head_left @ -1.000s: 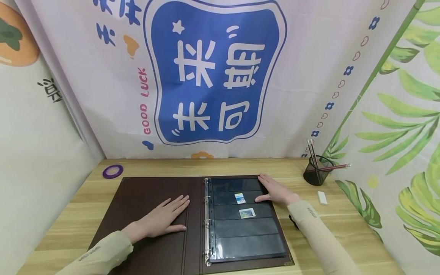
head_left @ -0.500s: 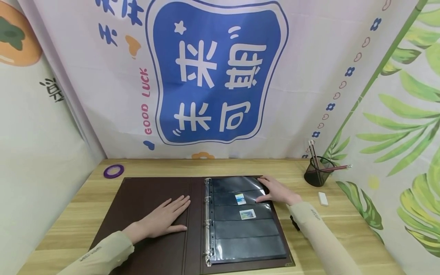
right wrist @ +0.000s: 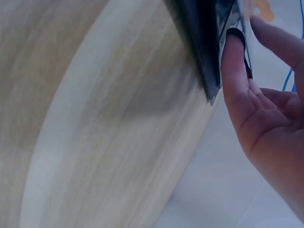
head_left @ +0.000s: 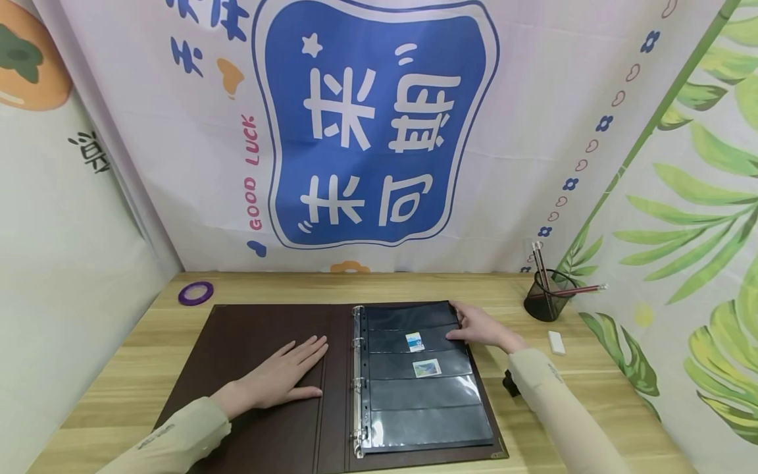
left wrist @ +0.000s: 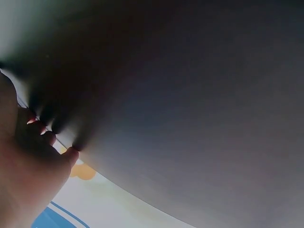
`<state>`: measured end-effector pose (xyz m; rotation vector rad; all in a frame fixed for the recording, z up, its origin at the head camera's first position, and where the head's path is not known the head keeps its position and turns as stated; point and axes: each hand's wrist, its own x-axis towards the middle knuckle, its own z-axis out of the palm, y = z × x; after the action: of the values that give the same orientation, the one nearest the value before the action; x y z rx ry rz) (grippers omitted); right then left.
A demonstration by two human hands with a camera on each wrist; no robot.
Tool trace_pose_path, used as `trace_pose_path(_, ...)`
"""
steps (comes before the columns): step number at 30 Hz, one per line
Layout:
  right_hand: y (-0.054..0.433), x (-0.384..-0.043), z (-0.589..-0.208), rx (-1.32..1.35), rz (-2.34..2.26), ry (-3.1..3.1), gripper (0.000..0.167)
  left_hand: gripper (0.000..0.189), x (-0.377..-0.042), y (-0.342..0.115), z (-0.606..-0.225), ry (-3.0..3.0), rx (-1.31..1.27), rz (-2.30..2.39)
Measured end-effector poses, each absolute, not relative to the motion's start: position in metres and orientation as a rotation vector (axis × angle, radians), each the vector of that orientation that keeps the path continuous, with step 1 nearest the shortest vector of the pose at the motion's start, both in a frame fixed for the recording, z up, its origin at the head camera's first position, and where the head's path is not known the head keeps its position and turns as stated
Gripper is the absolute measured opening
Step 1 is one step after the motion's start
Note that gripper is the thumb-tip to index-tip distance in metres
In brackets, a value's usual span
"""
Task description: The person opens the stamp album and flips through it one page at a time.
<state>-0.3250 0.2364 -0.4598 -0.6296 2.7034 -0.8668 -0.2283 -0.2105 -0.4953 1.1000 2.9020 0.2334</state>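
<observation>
An open stamp album with a dark brown cover and metal rings lies on the wooden table. My left hand rests flat on the inside of its left cover, fingers straight; the left wrist view shows the same hand against the dark surface. On the right, the black pocket page carries two stamps, a blue-and-white stamp and a greenish stamp. My right hand pinches that page at its upper right edge. In the right wrist view, the right hand has the page edge between thumb and fingers.
A purple tape roll lies at the back left. At the back right stands a black mesh pen cup with pencils, and a white eraser lies in front of it. A printed cloth hangs behind the table.
My right hand has shifted slightly right, its fingers going from lying over the page's edge to pinching it, and the page's upper right corner has risen a little. The left hand has stayed put.
</observation>
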Motion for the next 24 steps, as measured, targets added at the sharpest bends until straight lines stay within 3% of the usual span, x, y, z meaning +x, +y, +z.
trace_pose_path(5, 0.237, -0.318, -0.457, -0.52, -1.099, 2.646, 0.075, 0.083, -0.229, -0.211, -0.495, 2.901, 1.102, 0.231)
trace_pose_path(11, 0.244, -0.314, -0.452, -0.41, -1.186, 2.54, 0.025, 0.084, -0.229, -0.211, -0.494, 2.902, 1.1, 0.239)
trace_pose_path(24, 0.231, -0.313, -0.408, -0.424, -1.292, 2.455, 0.023, 0.083, -0.228, -0.211, -0.494, 2.901, 1.108, 0.245)
